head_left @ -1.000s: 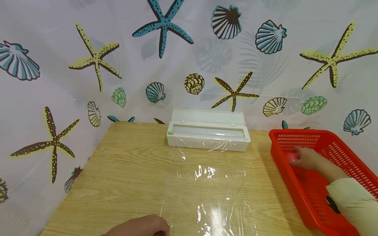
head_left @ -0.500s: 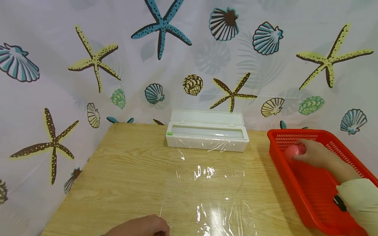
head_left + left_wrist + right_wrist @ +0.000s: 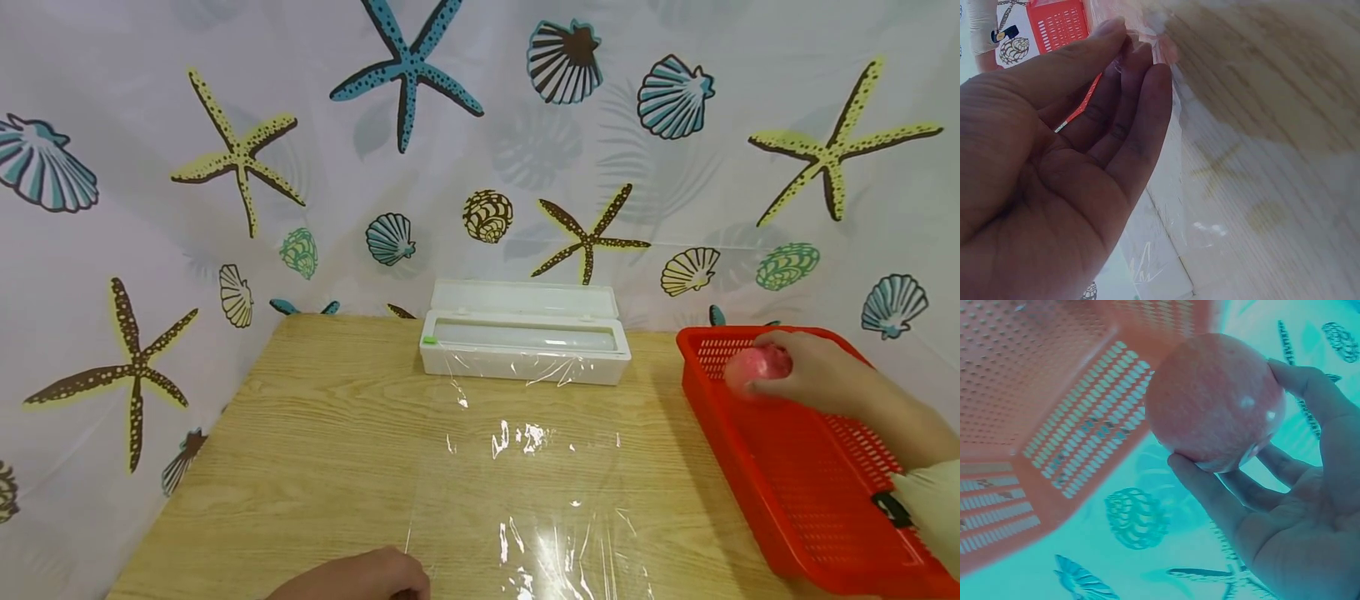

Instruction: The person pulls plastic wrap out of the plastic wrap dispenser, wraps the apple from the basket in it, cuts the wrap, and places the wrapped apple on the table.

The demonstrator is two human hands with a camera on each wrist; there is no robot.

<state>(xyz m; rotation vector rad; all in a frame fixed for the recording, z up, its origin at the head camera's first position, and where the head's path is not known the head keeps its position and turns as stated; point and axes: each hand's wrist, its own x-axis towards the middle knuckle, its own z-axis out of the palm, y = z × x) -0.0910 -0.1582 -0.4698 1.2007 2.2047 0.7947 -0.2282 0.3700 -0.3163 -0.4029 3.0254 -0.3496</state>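
Note:
My right hand (image 3: 821, 375) grips a round, pinkish-red apple (image 3: 748, 371) over the far end of the red basket (image 3: 750, 475). In the right wrist view, the thumb and fingers spread around the sides of the apple (image 3: 1210, 400). At the near edge of the table, my left hand (image 3: 360, 575) pinches a corner of clear plastic wrap (image 3: 525, 492). The left wrist view shows thumb and fingertips of the left hand (image 3: 1085, 144) meeting on the film. The wrap runs across the table from a white dispenser box (image 3: 525, 362) with its lid raised.
A wooden table (image 3: 322, 417) lies under the wrap, with the basket along its right side. Behind it hangs a white curtain (image 3: 315, 192) printed with shells and starfish. A black strap (image 3: 892, 508) shows at the right wrist, by a pale sleeve.
My right hand has lifted the apple from low in the basket up toward its rim and slightly right. The left hand keeps its place on the wrap.

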